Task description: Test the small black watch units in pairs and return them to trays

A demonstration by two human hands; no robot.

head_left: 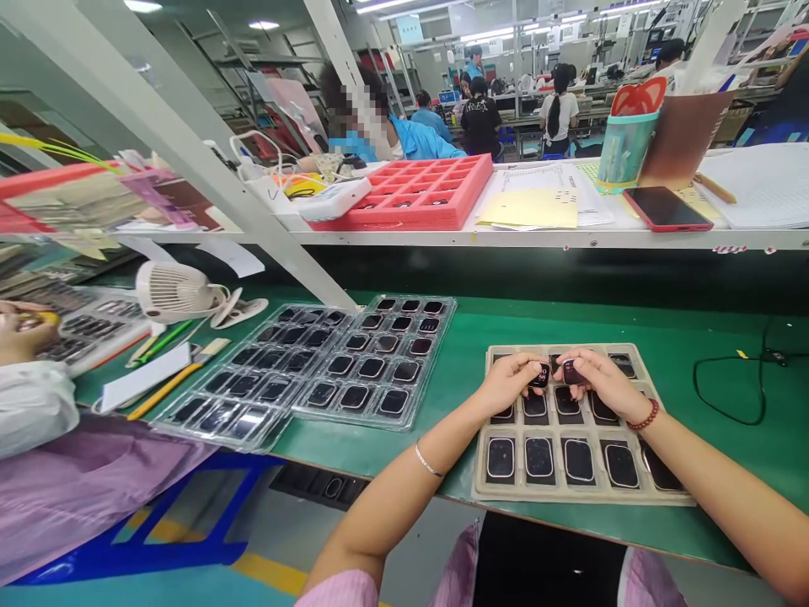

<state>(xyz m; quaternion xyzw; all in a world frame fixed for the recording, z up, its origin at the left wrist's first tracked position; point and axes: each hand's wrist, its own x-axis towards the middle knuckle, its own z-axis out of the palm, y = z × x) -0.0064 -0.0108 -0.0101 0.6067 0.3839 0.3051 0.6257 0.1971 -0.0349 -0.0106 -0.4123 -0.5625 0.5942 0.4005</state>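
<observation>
My left hand (509, 381) pinches a small square smartwatch (541, 376) with pale digits lit on its dark face. Close beside it, the fingers of my right hand (599, 381) close on a second smartwatch (571, 372), whose screen shows some red marks. Both hands are over the upper rows of a beige compartment tray (511, 492). Dark square watch faces with light rims, such as one watch (579, 460) in the front row, lie in its compartments. My hands and wrists hide part of the tray's back rows.
Clear plastic trays (414, 403) of watches lie to the left, with a white fan (180, 291) and a yellow-handled tool (165, 389) beyond. A neighbour's sleeve (34, 409) is far left. The shelf carries a red tray (404, 215) and a phone (668, 208). A black cable (726, 361) lies right.
</observation>
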